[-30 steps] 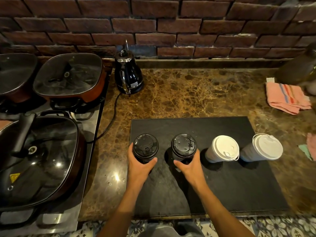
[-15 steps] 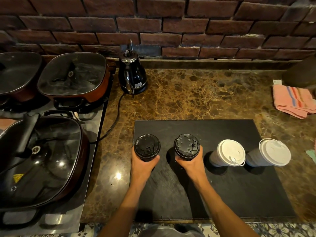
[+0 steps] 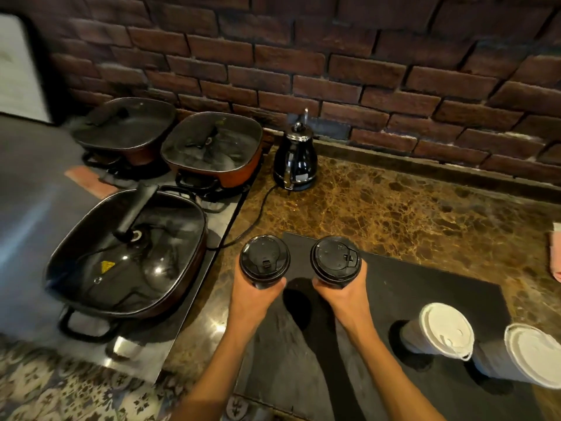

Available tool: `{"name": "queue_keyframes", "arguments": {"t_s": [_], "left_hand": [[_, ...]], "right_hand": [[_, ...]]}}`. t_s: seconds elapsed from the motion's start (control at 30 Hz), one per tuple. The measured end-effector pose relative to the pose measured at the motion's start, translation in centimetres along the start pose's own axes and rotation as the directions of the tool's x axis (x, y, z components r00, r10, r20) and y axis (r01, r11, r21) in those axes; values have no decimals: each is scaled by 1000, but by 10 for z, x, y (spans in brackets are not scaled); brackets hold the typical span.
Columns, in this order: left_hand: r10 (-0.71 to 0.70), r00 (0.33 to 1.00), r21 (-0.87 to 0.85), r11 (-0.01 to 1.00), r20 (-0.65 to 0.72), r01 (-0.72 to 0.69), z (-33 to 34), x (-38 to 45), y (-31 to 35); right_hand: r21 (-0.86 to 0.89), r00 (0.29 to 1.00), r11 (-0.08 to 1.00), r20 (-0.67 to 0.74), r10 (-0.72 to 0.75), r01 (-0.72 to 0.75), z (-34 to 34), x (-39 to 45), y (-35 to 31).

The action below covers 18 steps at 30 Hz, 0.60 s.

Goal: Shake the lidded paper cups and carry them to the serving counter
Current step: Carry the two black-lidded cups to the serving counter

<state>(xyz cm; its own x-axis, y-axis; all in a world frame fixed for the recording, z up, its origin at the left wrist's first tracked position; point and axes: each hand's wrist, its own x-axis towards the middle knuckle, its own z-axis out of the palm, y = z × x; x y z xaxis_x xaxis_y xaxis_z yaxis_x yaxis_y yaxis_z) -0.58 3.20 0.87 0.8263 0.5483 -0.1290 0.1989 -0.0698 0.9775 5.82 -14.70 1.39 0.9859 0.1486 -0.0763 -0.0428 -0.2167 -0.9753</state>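
Observation:
Two paper cups with black lids are lifted off the black mat (image 3: 425, 299). My left hand (image 3: 253, 302) grips the left black-lidded cup (image 3: 264, 261), held over the mat's left edge. My right hand (image 3: 343, 296) grips the right black-lidded cup (image 3: 335, 261) above the mat. Both cups are upright, their bodies mostly hidden by the lids and my fingers. Two white-lidded cups stand on the mat at the lower right, one (image 3: 444, 331) beside the other (image 3: 532, 355).
A black electric kettle (image 3: 296, 159) with its cord stands by the brick wall. Three lidded pans sit on the stove at left, the nearest (image 3: 127, 253) close to my left hand. A pink cloth (image 3: 555, 256) lies at the right edge. Brown marble counter (image 3: 409, 208) spreads behind the mat.
Both hands have raised the black-lidded cups off the mat. My view has swung left, so the white-lidded cups now sit at the lower right.

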Motion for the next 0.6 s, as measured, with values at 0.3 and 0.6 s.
{"name": "queue_keyframes", "arguments": {"t_s": [0.3, 0.6], "left_hand": [[22, 897, -17, 999, -442, -33, -60, -89, 26], [-40, 632, -57, 998, -774, -6, -123, -225, 30]], "right_hand": [[58, 898, 989, 413, -151, 140, 41, -17, -41], [168, 656, 972, 717, -234, 162, 93, -110, -68]]}}
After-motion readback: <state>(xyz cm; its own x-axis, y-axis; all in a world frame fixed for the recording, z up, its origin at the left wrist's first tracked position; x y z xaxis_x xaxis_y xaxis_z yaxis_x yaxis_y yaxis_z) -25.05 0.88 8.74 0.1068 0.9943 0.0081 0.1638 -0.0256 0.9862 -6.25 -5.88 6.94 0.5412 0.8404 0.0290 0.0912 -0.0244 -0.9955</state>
